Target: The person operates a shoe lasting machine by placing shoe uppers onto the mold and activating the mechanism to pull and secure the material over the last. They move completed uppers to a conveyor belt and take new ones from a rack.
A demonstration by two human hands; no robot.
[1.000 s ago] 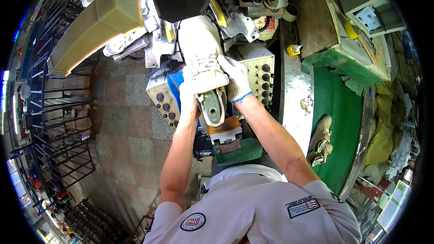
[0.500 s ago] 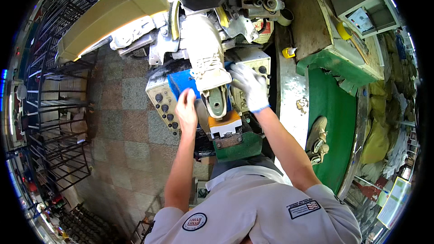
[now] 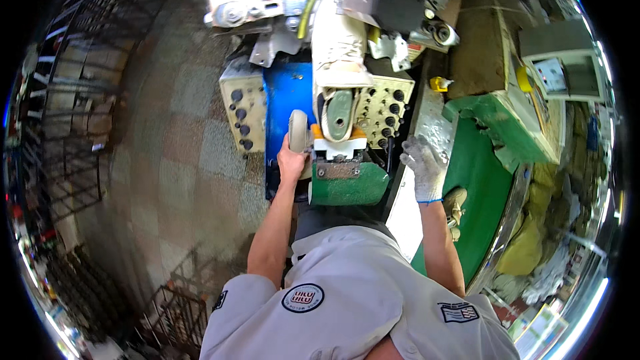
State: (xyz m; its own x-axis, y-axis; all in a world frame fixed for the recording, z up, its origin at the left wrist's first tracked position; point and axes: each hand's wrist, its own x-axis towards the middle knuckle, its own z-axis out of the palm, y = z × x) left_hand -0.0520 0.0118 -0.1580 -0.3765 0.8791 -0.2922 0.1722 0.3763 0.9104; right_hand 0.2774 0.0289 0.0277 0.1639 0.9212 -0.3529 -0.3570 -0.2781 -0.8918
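Observation:
A cream lace-up shoe upper [image 3: 339, 47] sits on a green shoe last [image 3: 340, 115], clamped toe-inward in the machine, heel end toward me. Beneath the last's heel is an orange-topped white support [image 3: 347, 141] on a green-covered block [image 3: 350, 183]. My bare left hand [image 3: 291, 160] is left of this support, its fingers closed on the lower part of a light grey, rounded, wheel-like piece [image 3: 298, 131]; some fingers are hidden. My right hand [image 3: 425, 168], in a whitish knit glove, is over the metal ledge at the right, fingers apart and holding nothing.
Knobbed control boxes [image 3: 243, 110] flank a blue panel [image 3: 283, 87]. Metal clamps and plates [image 3: 267, 7] hang overhead. At right are a green-lined conveyor trough [image 3: 460, 137] with shoes [image 3: 455, 207], a small yellow bottle [image 3: 440, 84] and a worn cabinet [image 3: 510, 100]. Black racks [image 3: 73, 113] stand left.
My right hand has left the shoe and moved right and nearer me. My left hand has lowered from beside the shoe onto the grey piece. The view has shifted, and the shoe remains in the machine.

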